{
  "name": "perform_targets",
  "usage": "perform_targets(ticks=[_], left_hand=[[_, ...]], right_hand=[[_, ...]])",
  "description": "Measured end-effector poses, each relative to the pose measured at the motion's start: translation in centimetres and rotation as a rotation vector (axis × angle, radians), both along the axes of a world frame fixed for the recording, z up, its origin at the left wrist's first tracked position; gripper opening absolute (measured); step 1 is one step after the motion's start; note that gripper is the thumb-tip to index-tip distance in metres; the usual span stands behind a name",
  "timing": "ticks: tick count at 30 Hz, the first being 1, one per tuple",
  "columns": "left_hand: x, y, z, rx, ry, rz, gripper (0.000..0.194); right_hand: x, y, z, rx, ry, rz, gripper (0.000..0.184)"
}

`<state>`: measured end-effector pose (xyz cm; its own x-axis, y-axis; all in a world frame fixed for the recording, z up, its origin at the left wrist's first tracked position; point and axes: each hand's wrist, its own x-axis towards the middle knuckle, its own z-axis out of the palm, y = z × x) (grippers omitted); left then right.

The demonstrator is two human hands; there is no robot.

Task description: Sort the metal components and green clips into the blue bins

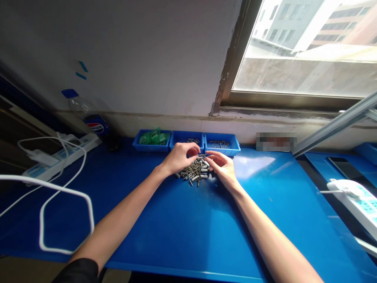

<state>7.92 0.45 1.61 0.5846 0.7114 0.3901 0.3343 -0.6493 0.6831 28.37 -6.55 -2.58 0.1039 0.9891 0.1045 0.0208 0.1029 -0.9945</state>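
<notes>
Over a heap of small metal parts (193, 171), grey cylinders mixed with thin brass-coloured pins, my two hands face each other. My left hand (180, 157) is curled, its thumb and forefinger bent toward each other above the heap's left side. My right hand (222, 165) comes in from the right with thumb and fingertips drawn together. A tiny dark and brass-coloured piece shows between the fingertips, too small to name. Behind the hands stand the middle blue bin (174, 137) with some dark parts and the right blue bin (237, 146) with thin pins.
A left blue bin (137, 144) holds green packets (154, 136). On the left are a cola bottle (96, 122), a power strip (44, 163) and a looping white cable (41, 224). Another power strip (365, 202), a phone (341, 167) and a metal bar (332, 122) are at right.
</notes>
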Motion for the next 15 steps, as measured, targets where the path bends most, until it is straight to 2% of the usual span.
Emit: perform_targets(ticks=[5,11,15], left_hand=[[0.27,-0.4,0.18,0.012,0.012,-0.017,0.006],[0.58,-0.42,0.1,0.068,0.011,-0.015,0.004],[0.06,0.16,-0.09,0.106,0.215,0.042,0.013]], right_hand=[[0.14,-0.09,0.22,-0.049,0.023,0.004,0.035],[0.31,0.11,-0.39,-0.032,0.042,-0.009,0.035],[0.3,0.29,-0.59,0.034,0.053,-0.092,0.035]])
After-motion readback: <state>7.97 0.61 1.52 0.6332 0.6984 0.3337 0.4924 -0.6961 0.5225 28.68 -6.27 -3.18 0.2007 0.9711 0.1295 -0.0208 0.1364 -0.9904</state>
